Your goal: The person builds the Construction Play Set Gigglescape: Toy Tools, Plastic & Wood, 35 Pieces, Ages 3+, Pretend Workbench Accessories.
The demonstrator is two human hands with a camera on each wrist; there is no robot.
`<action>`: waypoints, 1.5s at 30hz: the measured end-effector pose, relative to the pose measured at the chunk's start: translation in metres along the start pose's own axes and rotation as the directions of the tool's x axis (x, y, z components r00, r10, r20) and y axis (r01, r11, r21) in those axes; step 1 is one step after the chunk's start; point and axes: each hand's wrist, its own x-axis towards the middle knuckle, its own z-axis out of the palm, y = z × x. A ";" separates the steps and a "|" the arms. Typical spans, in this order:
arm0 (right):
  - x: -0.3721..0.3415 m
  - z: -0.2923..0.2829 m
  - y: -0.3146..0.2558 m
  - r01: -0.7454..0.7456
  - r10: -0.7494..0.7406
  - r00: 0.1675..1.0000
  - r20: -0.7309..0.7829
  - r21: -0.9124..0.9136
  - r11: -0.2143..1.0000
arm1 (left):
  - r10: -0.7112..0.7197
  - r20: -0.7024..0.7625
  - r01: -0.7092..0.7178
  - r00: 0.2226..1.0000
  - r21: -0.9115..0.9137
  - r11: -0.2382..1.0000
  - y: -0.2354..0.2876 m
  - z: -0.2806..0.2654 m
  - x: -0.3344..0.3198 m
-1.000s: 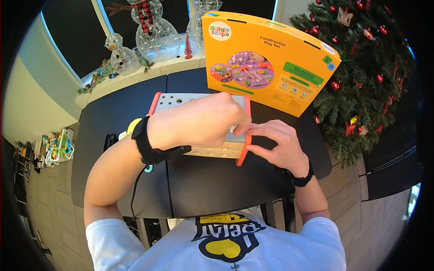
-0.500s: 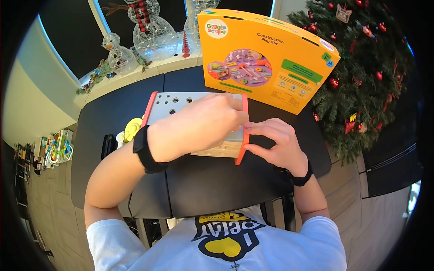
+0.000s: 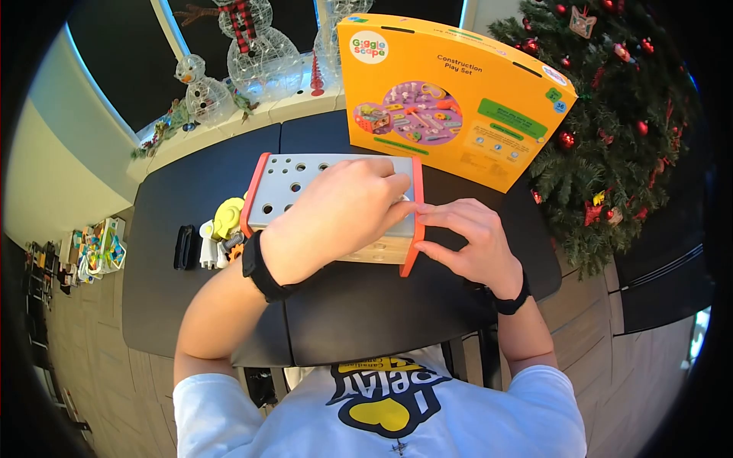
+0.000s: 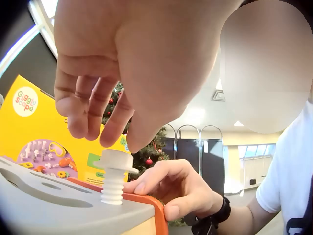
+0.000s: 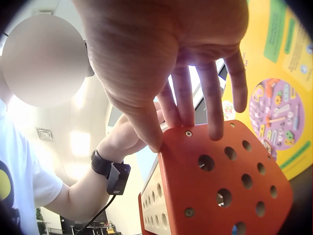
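Note:
A toy workbench (image 3: 279, 172) with a grey holed top, pale wooden sides and red end panels stands on the black table. A white toy bolt (image 4: 113, 183) sits upright in its top beside the red end panel (image 5: 195, 161). My left hand (image 3: 347, 202) is over the bolt; in the left wrist view its thumb and fingertips are right at the bolt's head, with the threads showing below. My right hand (image 3: 473, 237) holds the red end panel by its edges, thumb on the side edge and fingertips along the top edge.
Yellow-green and white toy parts (image 3: 223, 229) and a small black object (image 3: 185, 246) lie left of the workbench. A yellow play-set box (image 3: 458, 99) stands behind it, near a decorated tree (image 3: 603, 137). Wire snowmen (image 3: 263, 57) line the windowsill.
My left hand has turned at the wrist and its forearm has swung right, uncovering more of the workbench top and the toy parts. My right hand stays on the red panel.

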 end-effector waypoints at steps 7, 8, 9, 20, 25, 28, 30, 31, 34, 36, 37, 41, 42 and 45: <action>-0.003 0.002 0.000 -0.004 0.004 1.000 -0.016 0.000 1.000 | 0.104 -0.055 -0.114 0.993 -0.240 0.964 -0.003 0.008 -0.011; -0.003 0.002 0.000 -0.006 0.006 1.000 -0.016 0.003 1.000 | 0.108 -0.044 -0.116 0.993 -0.279 0.953 -0.005 0.005 -0.011; -0.003 0.003 0.000 -0.006 0.006 1.000 -0.015 0.005 1.000 | 0.111 -0.034 -0.116 0.993 -0.319 0.941 -0.007 0.002 -0.010; -0.005 0.002 0.000 -0.009 0.009 1.000 -0.023 0.010 1.000 | -0.037 0.006 0.037 0.999 -0.118 0.992 0.001 0.006 -0.003; -0.006 0.005 -0.001 -0.008 0.009 0.999 -0.042 0.007 1.000 | 0.152 0.011 -0.143 0.988 -0.275 0.951 -0.009 0.003 -0.006; -0.006 0.005 -0.001 0.000 0.000 0.999 -0.053 0.005 1.000 | 0.090 -0.063 -0.107 0.994 -0.376 0.920 -0.007 0.007 -0.007; -0.006 0.006 -0.002 -0.011 0.011 0.999 -0.051 0.005 1.000 | 0.095 -0.161 -0.134 0.982 -0.247 0.960 -0.004 0.006 -0.003; -0.006 0.006 -0.002 -0.016 0.016 0.999 -0.049 0.005 1.000 | 0.102 -0.210 -0.141 0.972 -0.181 0.973 -0.003 0.006 -0.001; -0.007 0.006 -0.002 -0.009 0.009 0.999 -0.048 -0.008 1.000 | 0.060 -0.207 -0.068 0.977 -0.033 0.997 0.001 0.010 -0.004; -0.007 0.007 -0.001 -0.009 0.009 0.998 -0.057 0.000 1.000 | 0.031 -0.150 -0.036 0.988 -0.031 0.999 -0.003 0.016 -0.006; -0.007 0.008 -0.001 -0.009 0.009 0.998 -0.062 0.003 1.000 | 0.017 -0.121 -0.021 0.993 -0.030 0.999 -0.005 0.019 -0.007; -0.007 0.007 -0.002 -0.016 0.017 0.998 -0.057 0.007 1.000 | 0.142 -0.101 -0.158 0.985 -0.174 0.972 -0.011 0.017 -0.007; -0.007 0.007 -0.002 -0.016 0.016 0.998 -0.057 0.009 1.000 | 0.187 -0.085 -0.201 0.979 -0.207 0.958 -0.014 0.014 -0.006; -0.007 0.007 -0.002 -0.015 0.015 0.998 -0.059 0.005 1.000 | 0.228 -0.065 -0.236 0.972 -0.334 0.912 -0.011 0.007 -0.004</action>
